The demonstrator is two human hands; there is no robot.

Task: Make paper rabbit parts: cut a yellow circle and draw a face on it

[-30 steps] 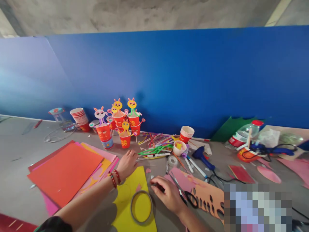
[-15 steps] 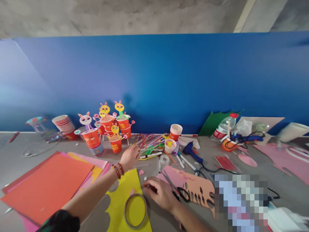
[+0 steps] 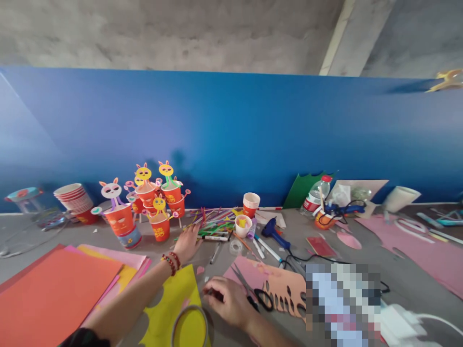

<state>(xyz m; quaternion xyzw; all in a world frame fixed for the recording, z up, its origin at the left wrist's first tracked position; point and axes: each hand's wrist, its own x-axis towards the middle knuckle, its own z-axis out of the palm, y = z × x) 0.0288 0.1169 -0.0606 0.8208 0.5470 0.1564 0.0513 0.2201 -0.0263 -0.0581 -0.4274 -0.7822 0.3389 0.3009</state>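
Note:
My left hand (image 3: pixel 187 245), with red bead bracelets at the wrist, reaches forward, fingers stretched out at the left edge of a pile of colourful pipe cleaners (image 3: pixel 217 219). A white marker (image 3: pixel 214 238) lies just right of its fingertips. My right hand (image 3: pixel 228 300) is curled near the table's front, thumb and fingers close together; what they hold, if anything, is hidden. Beside it lie scissors (image 3: pixel 263 299) on cut peach paper (image 3: pixel 285 284). To its left, a roll of tape (image 3: pixel 173 332) rests on yellow paper (image 3: pixel 166 294).
Decorated red paper cups (image 3: pixel 121 219) with animal heads stand at the back left, near stacked cups (image 3: pixel 74 197). Orange sheets (image 3: pixel 61 294) lie front left. A blue glue gun (image 3: pixel 275 233), a bottle (image 3: pixel 317 195), pink paper (image 3: pixel 415 253) and a white adapter (image 3: pixel 400 323) are on the right.
The view has turned right and tilted up slightly, so things on the table sit further left and lower. My left hand stays at the pipe cleaners; my right hand remains curled near the scissors.

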